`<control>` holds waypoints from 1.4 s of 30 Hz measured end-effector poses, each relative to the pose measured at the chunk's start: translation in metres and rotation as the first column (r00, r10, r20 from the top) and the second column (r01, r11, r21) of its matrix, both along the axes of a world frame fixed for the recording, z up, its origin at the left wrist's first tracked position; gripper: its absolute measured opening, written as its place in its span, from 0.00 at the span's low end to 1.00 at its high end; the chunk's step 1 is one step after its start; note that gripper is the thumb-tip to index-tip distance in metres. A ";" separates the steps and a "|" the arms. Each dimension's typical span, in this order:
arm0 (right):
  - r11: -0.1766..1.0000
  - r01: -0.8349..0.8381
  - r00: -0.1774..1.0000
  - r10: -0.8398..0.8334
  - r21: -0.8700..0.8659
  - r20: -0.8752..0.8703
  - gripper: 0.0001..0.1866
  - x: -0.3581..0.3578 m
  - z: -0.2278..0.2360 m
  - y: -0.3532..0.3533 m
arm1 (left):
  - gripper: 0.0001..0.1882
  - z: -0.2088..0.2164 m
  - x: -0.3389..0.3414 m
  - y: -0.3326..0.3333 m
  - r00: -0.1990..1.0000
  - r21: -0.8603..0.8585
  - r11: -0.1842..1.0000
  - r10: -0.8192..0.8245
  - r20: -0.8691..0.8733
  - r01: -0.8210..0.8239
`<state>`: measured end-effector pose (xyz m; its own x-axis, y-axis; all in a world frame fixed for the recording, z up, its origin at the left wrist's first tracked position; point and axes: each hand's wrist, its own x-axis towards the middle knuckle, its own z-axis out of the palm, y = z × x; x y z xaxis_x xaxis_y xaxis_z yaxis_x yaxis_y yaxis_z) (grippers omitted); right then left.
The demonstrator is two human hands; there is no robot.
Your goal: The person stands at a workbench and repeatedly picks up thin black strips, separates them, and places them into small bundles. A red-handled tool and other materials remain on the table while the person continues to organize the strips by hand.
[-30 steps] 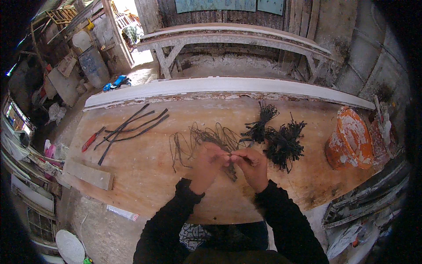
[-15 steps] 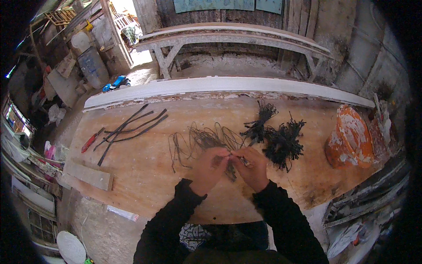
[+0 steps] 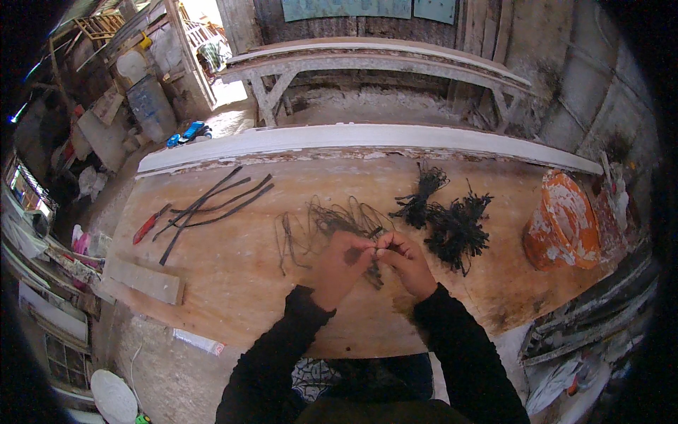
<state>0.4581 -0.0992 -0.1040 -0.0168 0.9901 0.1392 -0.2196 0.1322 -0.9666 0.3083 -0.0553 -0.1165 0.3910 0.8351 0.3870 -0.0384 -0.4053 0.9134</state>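
Over the middle of the plywood table [image 3: 233, 311], my left hand [image 3: 337, 268] and my right hand [image 3: 409, 267] meet fingertip to fingertip, each closed in a pinch. Between them is a thin dark cord, mostly covered by the fingers. Loose loops of dark cord [image 3: 332, 215] spread on the wood just beyond my hands, and some ends show below my fingers. To the right of my right hand lie a smaller bunch of short black cords [image 3: 424, 194] and a larger, bushier bunch [image 3: 460, 230].
On the left are several long black strips [image 3: 212, 208], a red-handled tool [image 3: 148, 226] and a flat wooden piece [image 3: 148, 281]. An orange bucket [image 3: 554, 222] smeared white stands at the right. A long white board [image 3: 353, 137] runs along the far edge; a bench [image 3: 395, 62] stands behind.
My right hand has lifted its fingers slightly and turned, the thumb and forefinger now pinching closer to the left fingertips. The things on the table stay where they were.
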 end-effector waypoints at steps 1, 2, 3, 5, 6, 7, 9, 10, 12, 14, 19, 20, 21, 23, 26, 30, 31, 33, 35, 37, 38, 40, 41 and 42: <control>0.998 -0.051 0.995 0.048 -0.035 -0.084 0.01 0.001 0.001 0.001 | 0.10 0.001 -0.001 0.001 1.000 -0.002 1.000 -0.010 -0.010 0.010; 0.995 -0.070 0.986 0.059 -0.068 -0.158 0.01 0.000 0.002 0.001 | 0.09 0.001 -0.002 0.002 1.000 -0.005 1.000 -0.019 -0.020 0.019; 0.991 -0.092 0.971 0.067 -0.099 -0.231 0.02 -0.001 0.003 0.001 | 0.09 0.001 -0.002 0.003 0.999 -0.007 1.000 -0.028 -0.030 0.028; 0.983 -0.138 0.947 0.096 -0.121 -0.306 0.02 -0.001 0.003 0.001 | 0.07 0.001 -0.003 0.004 0.998 -0.052 0.997 -0.057 0.004 0.057; 0.980 -0.161 0.944 0.120 -0.113 -0.308 0.02 0.001 0.001 0.002 | 0.06 0.002 -0.003 0.004 0.997 -0.075 0.995 -0.072 0.021 0.073; 0.977 -0.184 0.940 0.144 -0.104 -0.311 0.03 0.002 0.000 0.003 | 0.05 0.005 -0.003 0.003 0.995 -0.140 0.986 -0.081 0.056 0.089; 0.970 -0.232 0.917 0.191 -0.078 -0.350 0.03 0.003 0.001 0.003 | 0.03 0.014 -0.002 -0.001 0.987 -0.263 0.957 -0.097 0.125 0.127; 0.965 -0.255 0.904 0.215 -0.064 -0.370 0.04 0.004 0.001 0.003 | 0.03 0.015 -0.002 0.000 0.981 -0.293 0.943 -0.119 0.155 0.160; 0.961 -0.269 0.886 0.220 -0.065 -0.408 0.04 0.005 -0.004 0.005 | 0.03 0.015 -0.003 0.001 0.964 -0.348 0.910 -0.157 0.217 0.226; 0.957 -0.281 0.867 0.218 -0.078 -0.448 0.05 0.005 -0.005 0.005 | 0.04 0.015 -0.004 0.001 0.969 -0.316 0.926 -0.147 0.199 0.206; 0.965 -0.222 0.857 0.124 -0.141 -0.500 0.04 0.002 -0.006 0.002 | 0.05 0.016 -0.003 -0.001 0.993 -0.195 0.976 -0.083 0.087 0.098; 0.979 -0.170 0.884 0.099 -0.117 -0.457 0.04 0.002 -0.006 0.002 | 0.05 0.017 -0.003 -0.002 0.995 -0.166 0.983 -0.067 0.073 0.078; 0.989 -0.117 0.908 0.070 -0.091 -0.413 0.04 0.001 -0.006 0.001 | 0.06 0.017 -0.004 -0.002 0.997 -0.137 0.989 -0.051 0.060 0.059; 0.997 -0.028 0.947 0.003 -0.073 -0.322 0.04 0.001 -0.005 0.001 | 0.06 0.018 -0.004 0.000 0.998 -0.053 0.997 -0.046 0.036 0.048; 0.994 0.046 0.982 -0.062 -0.095 -0.179 0.04 -0.002 0.000 0.001 | 0.07 0.008 -0.003 0.008 0.999 0.067 0.998 -0.018 0.035 0.015; 0.998 0.032 0.994 -0.038 -0.062 -0.100 0.05 -0.002 0.004 0.001 | 0.06 0.012 -0.003 0.005 0.996 -0.129 0.991 -0.034 0.087 0.045; 0.999 0.025 0.994 -0.030 -0.041 -0.105 0.05 -0.001 0.003 0.001 | 0.06 0.014 -0.003 0.005 0.995 -0.160 0.985 -0.054 0.086 0.068; 0.998 0.020 0.997 -0.025 -0.062 -0.071 0.05 -0.001 0.009 -0.001 | 0.05 0.018 -0.005 0.005 0.992 -0.221 0.970 -0.088 0.089 0.106; 0.998 0.021 0.999 -0.023 -0.054 -0.046 0.06 0.001 0.010 -0.002 | 0.05 0.018 -0.006 0.005 0.983 -0.273 0.948 -0.131 0.126 0.162; 1.000 0.026 0.999 -0.027 -0.016 -0.029 0.07 0.003 0.005 -0.002 | 0.06 0.018 -0.005 0.006 0.973 -0.284 0.935 -0.179 0.146 0.215; 1.000 0.028 0.998 -0.029 -0.012 -0.052 0.08 0.002 0.005 -0.002 | 0.07 0.017 -0.005 0.008 0.969 -0.269 0.934 -0.201 0.143 0.234; 0.999 0.034 0.995 -0.034 -0.002 -0.098 0.09 -0.002 0.005 0.000 | 0.09 0.018 -0.007 0.009 0.961 -0.293 0.917 -0.239 0.137 0.270; 0.999 0.042 0.996 -0.042 0.006 -0.073 0.10 -0.004 0.008 -0.001 | 0.09 0.022 -0.009 0.009 0.958 -0.330 0.900 -0.254 0.136 0.286; 0.999 0.050 0.998 -0.050 0.014 -0.049 0.10 -0.006 0.013 -0.002 | 0.10 0.024 -0.010 0.009 0.954 -0.366 0.881 -0.269 0.136 0.300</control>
